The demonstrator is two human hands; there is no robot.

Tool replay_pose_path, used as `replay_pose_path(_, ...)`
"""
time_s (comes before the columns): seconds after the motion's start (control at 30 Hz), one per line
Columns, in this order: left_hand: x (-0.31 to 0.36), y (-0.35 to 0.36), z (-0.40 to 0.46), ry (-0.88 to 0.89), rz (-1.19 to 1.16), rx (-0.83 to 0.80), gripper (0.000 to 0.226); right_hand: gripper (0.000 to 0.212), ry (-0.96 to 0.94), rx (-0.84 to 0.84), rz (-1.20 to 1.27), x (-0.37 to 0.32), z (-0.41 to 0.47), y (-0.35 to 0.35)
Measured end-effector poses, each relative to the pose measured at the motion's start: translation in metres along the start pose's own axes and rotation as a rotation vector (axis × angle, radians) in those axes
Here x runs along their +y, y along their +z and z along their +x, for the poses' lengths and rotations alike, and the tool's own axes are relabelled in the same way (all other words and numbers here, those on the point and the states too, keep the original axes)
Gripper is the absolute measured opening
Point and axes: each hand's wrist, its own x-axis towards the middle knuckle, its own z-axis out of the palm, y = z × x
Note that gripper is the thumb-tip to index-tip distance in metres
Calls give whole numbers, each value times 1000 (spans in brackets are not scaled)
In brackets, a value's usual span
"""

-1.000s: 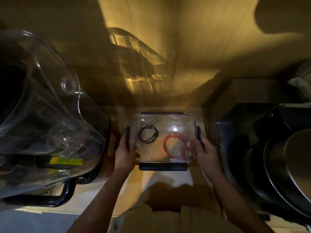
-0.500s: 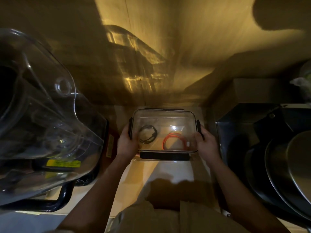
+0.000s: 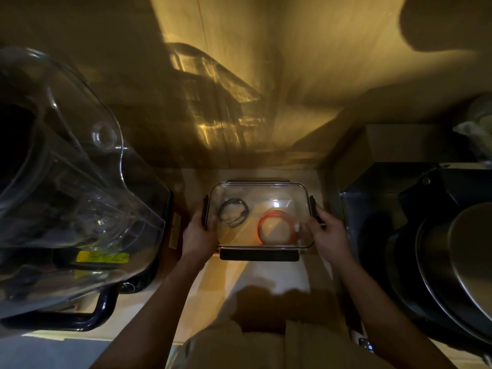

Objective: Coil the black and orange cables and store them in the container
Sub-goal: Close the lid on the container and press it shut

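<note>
Fingers of left hand (image 3: 198, 235) and right hand (image 3: 328, 235) grip container (image 3: 259, 186) ends, likely steadying it; black cable (image 3: 233, 211), orange cable (image 3: 277, 227) coiled between.

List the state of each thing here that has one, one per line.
container: lid on, held at both short sides, near latch flap sticking out
black cable: coiled, inside the container, on its left
orange cable: coiled, inside the container, on its right
left hand: grips the container's left side
right hand: grips the container's right side
blender jar: lying tilted, at left
pans: stacked, at right
</note>
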Motion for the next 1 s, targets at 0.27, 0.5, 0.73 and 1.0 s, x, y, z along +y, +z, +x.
replay_pose_path(0.27, 0, -4, -7, 25, 152, 21, 41, 44, -32, 2, -60, 5, -13, 0)
replay_pose_path(0.5, -1, -11, -3, 75, 393, 31, 35, 42, -43, 53, -45, 7, -15, 3)
replay_pose_path(0.73, -2, -11, -1, 25, 319, 43, 32, 36, 13, 16, -25, 15, -16, 4)
replay_pose_path(1.0, 2, -15, 3, -17, 197, 28, 28, 35, 75, 76, -17, 11, -12, 3)
